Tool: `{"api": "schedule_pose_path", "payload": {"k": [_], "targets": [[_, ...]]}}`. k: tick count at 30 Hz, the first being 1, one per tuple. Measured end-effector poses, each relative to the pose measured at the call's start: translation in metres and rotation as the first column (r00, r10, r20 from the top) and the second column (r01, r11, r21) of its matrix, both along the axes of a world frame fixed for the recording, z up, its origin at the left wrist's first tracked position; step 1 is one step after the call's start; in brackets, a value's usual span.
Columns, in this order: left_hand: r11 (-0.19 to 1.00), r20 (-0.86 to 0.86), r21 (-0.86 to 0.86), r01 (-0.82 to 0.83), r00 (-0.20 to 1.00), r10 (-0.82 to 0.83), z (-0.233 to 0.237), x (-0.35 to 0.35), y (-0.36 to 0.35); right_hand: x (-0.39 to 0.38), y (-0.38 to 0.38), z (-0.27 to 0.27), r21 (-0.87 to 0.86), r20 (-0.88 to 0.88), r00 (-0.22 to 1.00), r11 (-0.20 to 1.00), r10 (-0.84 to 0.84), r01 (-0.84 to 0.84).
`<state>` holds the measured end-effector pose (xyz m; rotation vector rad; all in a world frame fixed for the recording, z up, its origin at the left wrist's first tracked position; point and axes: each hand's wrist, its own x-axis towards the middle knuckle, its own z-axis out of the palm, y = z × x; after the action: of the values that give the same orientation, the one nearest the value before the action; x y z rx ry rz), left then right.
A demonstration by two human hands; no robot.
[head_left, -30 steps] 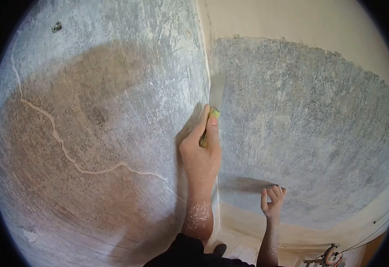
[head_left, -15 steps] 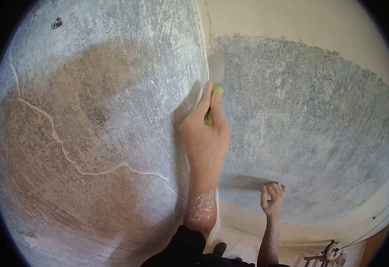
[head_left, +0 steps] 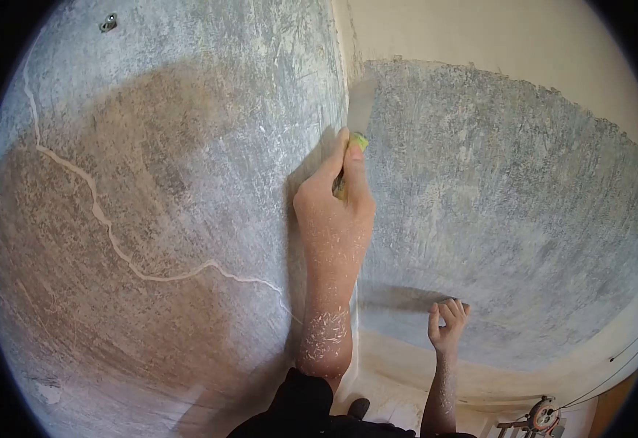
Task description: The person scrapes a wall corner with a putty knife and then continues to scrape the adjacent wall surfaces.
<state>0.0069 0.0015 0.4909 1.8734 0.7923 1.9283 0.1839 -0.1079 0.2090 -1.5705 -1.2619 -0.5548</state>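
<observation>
My left hand [head_left: 337, 208] is closed around a putty knife [head_left: 353, 140] with a yellow-green handle, fingers wrapped and thumb along it. The knife's broad, slightly blurred blade [head_left: 361, 102] points up and lies by the inner corner, over the right wall. Most of the handle is hidden in the hand. White flakes cling to the wrist and forearm. Lower right, my right hand [head_left: 448, 321] is at the grey part of the right wall. Its fingers are bent, with the thumb apart, and I see nothing in it.
The left wall [head_left: 209, 160] is mottled grey, with a pale filled crack [head_left: 114, 237] winding down it and a small metal fitting [head_left: 108, 22] near the top. Bare cream wall [head_left: 494, 33] borders the grey at upper right. A cable reel [head_left: 544, 415] stands at lower right.
The view has tilted slightly, so the left wall's crack and fitting sit farther right and higher. My left hand stays by the corner with the putty knife. The right hand has hardly moved.
</observation>
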Motion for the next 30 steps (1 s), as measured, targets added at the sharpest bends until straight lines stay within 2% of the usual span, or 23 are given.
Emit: {"api": "schedule_pose_path", "payload": {"k": [2,11,13,17,19,23,26,30], "targets": [[1.0,0.032,-0.011,0.006,0.999,-0.006,0.007,0.004,0.002,0.001,0.006,0.002,0.025,0.003,1.0,1.0,-0.004,0.004],[0.998,-0.024,0.023,-0.058,0.998,0.059,0.009,-0.001,0.001,0.003,0.002,-0.001,0.025,0.018,1.0,0.999,0.019,-0.02],[0.995,-0.044,0.057,-0.082,0.995,0.084,-0.001,-0.003,0.002,0.0,0.001,0.002,0.022,0.011,1.0,1.0,0.017,-0.017],[0.981,0.01,0.153,-0.122,0.992,0.122,0.009,0.014,0.007,0.002,-0.001,0.006,0.024,0.035,0.999,0.999,0.028,-0.029],[0.99,-0.008,0.097,-0.105,0.994,0.107,0.003,0.01,0.003,-0.001,-0.002,0.005,0.016,0.013,0.999,0.999,0.043,-0.043],[0.986,-0.018,0.135,-0.1,0.994,0.103,-0.001,0.014,0.007,0.007,-0.005,-0.003,-0.022,-0.007,0.999,0.999,0.043,-0.043],[0.994,-0.046,0.047,-0.102,0.994,0.104,0.026,0.012,0.002,0.006,-0.01,-0.004,-0.038,0.006,0.998,0.998,0.059,-0.059],[0.995,-0.036,0.094,0.013,0.999,-0.01,0.005,0.002,0.001,0.009,-0.012,-0.007,0.013,-0.005,0.996,0.996,0.089,-0.089]]}}
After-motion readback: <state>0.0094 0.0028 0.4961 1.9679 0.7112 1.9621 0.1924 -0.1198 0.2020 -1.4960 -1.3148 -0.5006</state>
